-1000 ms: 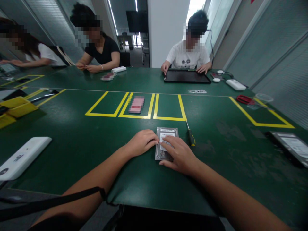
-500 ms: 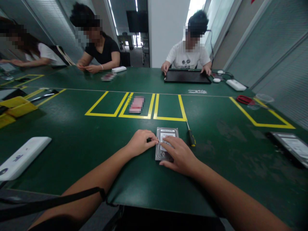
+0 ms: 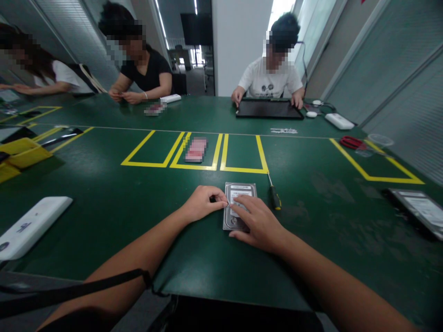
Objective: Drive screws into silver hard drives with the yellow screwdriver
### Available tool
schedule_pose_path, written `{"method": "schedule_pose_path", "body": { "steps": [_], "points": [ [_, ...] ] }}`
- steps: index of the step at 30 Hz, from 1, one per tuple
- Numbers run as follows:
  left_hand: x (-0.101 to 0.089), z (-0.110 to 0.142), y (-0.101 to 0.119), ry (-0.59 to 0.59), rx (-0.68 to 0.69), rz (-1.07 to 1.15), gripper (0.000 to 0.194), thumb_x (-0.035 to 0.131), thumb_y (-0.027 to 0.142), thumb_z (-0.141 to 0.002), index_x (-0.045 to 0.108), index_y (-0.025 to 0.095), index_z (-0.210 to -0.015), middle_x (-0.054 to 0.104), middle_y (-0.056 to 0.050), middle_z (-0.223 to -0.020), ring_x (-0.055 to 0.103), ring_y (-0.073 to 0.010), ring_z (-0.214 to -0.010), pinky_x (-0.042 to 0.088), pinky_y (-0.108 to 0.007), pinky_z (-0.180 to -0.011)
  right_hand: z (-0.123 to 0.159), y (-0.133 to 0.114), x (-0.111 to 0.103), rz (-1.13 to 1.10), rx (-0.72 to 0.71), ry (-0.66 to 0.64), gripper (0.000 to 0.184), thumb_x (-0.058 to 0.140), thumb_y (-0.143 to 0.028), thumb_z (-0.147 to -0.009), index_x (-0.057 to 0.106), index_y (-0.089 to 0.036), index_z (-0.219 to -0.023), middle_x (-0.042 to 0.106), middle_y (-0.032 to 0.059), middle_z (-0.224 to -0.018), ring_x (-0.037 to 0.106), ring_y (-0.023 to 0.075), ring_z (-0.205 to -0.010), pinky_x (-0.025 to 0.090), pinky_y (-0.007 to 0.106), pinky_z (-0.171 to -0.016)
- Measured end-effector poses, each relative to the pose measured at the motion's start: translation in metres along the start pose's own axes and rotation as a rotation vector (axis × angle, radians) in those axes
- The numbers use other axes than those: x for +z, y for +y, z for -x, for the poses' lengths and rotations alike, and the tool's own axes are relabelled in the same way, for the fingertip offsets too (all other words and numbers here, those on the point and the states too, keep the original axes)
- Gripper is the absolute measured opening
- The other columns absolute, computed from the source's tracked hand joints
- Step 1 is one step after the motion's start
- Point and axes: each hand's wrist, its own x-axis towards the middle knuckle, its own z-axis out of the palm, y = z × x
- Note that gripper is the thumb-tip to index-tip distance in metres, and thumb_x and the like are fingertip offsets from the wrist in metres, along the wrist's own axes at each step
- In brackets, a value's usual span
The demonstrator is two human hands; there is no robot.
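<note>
A silver hard drive (image 3: 236,223) with a white label lies flat on the green table (image 3: 194,267) in front of me. At its left edge, my left hand (image 3: 205,203) has thumb and fingertips pinched together; anything between them is too small to make out. My right hand (image 3: 258,221) rests over the drive's right side, fingers spread across the label and thumb by the near edge. To the right of the drive lies a screwdriver (image 3: 275,198) with a black and yellow handle, its shaft pointing away from me.
Yellow tape outlines (image 3: 244,170) mark the table beyond the drive, one around a pink pixelated item (image 3: 196,150). A white device (image 3: 36,226) lies left, yellow bins (image 3: 29,152) farther back. Another hard drive (image 3: 420,207) lies right. Across sit several people, one holding a black panel (image 3: 270,109).
The view has shifted very slightly. Both hands and the hard drive keep practically the same positions.
</note>
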Motion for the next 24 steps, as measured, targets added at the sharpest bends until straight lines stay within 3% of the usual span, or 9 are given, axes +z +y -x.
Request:
{"method": "schedule_pose_path", "body": {
  "steps": [8, 13, 15, 18, 24],
  "points": [
    [-0.002, 0.001, 0.001, -0.031, 0.015, -0.001, 0.012, 0.069, 0.026, -0.083, 0.074, 0.015, -0.084, 0.07, 0.0, -0.076, 0.061, -0.0113, -0.069, 0.044, -0.022, -0.066, 0.001, 0.001, -0.001, -0.035, -0.013, 0.003, 0.063, 0.07, -0.05, -0.086, 0.057, -0.011, -0.134, 0.049, 0.0172, -0.14, 0.043, 0.0316, -0.13, 0.039, 0.049, -0.109],
    [-0.002, 0.0, -0.002, -0.057, -0.023, 0.045, 0.014, 0.068, 0.026, -0.083, 0.074, 0.015, -0.087, 0.071, -0.001, -0.077, 0.061, -0.0118, -0.07, 0.045, -0.022, -0.067, -0.001, 0.005, -0.006, -0.073, -0.037, 0.09, 0.037, 0.056, -0.042, -0.097, 0.064, -0.013, -0.12, 0.056, 0.0138, -0.13, 0.049, 0.026, -0.121, 0.041, 0.044, -0.104],
    [-0.002, -0.001, -0.003, -0.073, -0.04, 0.062, 0.015, 0.068, 0.027, -0.083, 0.075, 0.015, -0.089, 0.072, -0.001, -0.078, 0.061, -0.0117, -0.07, 0.045, -0.023, -0.067, -0.002, 0.009, -0.009, -0.02, 0.045, 0.121, 0.027, 0.049, -0.032, -0.1, 0.067, -0.014, -0.107, 0.062, 0.0114, -0.117, 0.054, 0.0226, -0.107, 0.044, 0.039, -0.094],
    [-0.002, -0.002, -0.003, -0.085, -0.057, 0.077, 0.015, 0.068, 0.028, -0.083, 0.074, 0.015, -0.089, 0.071, -0.001, -0.079, 0.061, -0.0116, -0.071, 0.044, -0.023, -0.068, -0.002, 0.016, -0.017, 0.182, 0.243, 0.114, 0.025, 0.046, -0.026, -0.098, 0.067, -0.013, -0.093, 0.063, 0.0109, -0.1, 0.053, 0.0211, -0.089, 0.041, 0.035, -0.078],
    [-0.003, -0.003, -0.005, -0.101, -0.068, 0.129, 0.016, 0.069, 0.029, -0.083, 0.073, 0.014, -0.089, 0.071, -0.002, -0.079, 0.061, -0.0117, -0.072, 0.044, -0.024, -0.069, -0.003, 0.028, -0.037, 0.554, 0.624, -0.112, 0.025, 0.052, -0.035, -0.095, 0.061, -0.013, -0.103, 0.058, 0.0158, -0.099, 0.053, 0.0275, -0.09, 0.04, 0.035, -0.071]
  ]
}}
